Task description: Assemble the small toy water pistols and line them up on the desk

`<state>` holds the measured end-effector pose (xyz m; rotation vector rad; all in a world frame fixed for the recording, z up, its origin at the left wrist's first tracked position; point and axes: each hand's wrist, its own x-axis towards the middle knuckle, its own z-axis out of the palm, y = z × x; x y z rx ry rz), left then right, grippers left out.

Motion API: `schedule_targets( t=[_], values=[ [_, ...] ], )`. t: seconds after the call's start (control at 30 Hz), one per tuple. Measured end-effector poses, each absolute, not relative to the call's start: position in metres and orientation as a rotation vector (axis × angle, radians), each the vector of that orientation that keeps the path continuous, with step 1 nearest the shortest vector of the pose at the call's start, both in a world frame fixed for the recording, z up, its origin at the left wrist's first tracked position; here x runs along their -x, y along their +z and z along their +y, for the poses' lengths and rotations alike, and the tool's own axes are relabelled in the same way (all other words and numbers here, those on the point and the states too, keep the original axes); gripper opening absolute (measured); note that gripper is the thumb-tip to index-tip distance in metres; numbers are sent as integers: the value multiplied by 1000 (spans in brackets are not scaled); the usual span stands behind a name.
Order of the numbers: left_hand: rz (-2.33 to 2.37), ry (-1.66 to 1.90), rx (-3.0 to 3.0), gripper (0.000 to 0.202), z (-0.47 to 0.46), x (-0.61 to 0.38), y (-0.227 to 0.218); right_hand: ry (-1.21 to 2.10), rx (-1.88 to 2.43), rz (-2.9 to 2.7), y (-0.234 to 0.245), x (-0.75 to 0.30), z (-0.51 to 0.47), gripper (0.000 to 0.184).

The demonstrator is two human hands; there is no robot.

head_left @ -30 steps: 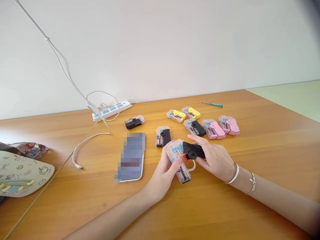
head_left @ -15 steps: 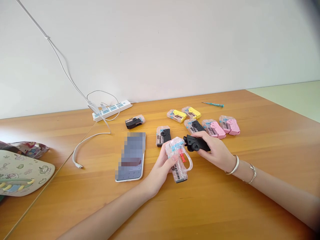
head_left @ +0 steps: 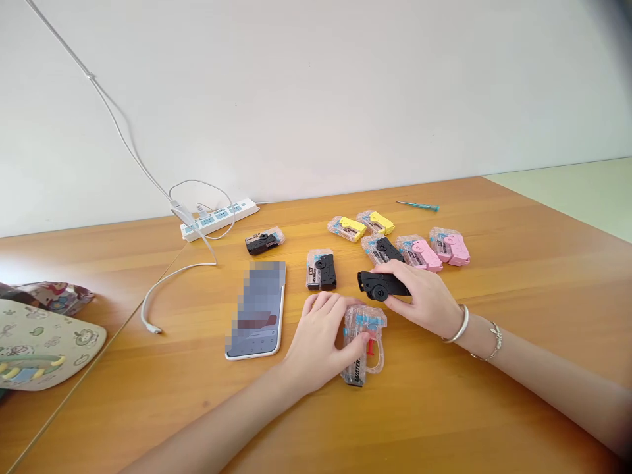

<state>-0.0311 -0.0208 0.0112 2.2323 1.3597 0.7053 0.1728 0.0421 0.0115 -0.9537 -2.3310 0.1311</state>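
A clear toy water gun with a red trigger and blue inner parts lies on the wooden table. Over its left side is my left hand, the thumb on the body and the index finger along the top end. My right hand grips a black plastic shell with a round knob, just above and to the right of the clear gun. The two pieces are apart. A black-and-clear folded toy gun lies beyond my left fingers, and another is behind my right hand.
Pink toy guns and yellow ones lie farther back, near a teal screwdriver. On the left are a phone, a black toy gun, a power strip, a white cable and a patterned bag.
The clear water gun has come down toward me and lies on the table, my left fingers loosening around it. My right hand keeps the black shell, turned slightly, farther from the clear gun.
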Motion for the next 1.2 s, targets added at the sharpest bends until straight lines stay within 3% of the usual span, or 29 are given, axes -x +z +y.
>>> schedule_targets(
  t=[0.2,0.37,0.5,0.63,0.97,1.2],
  values=[
    [1443,612,-2279,23,-21,29,8,160,898,-2328,13,-170,39,23],
    [1469,769,-2218,35,-22,32,5,148,839,-2320,8,-168,36,26],
    [1437,983,-2083,15,-21,35,4,147,721,-2376,5,-165,32,18],
    [1336,914,-2245,5,-21,34,5,102,548,-2432,10,-162,27,9],
    [1311,922,-2193,8,-20,33,4,-151,668,-2271,15,-167,28,21],
    [1323,928,-2000,22,-16,33,8,-215,774,-2316,16,-164,24,5]
  ],
)
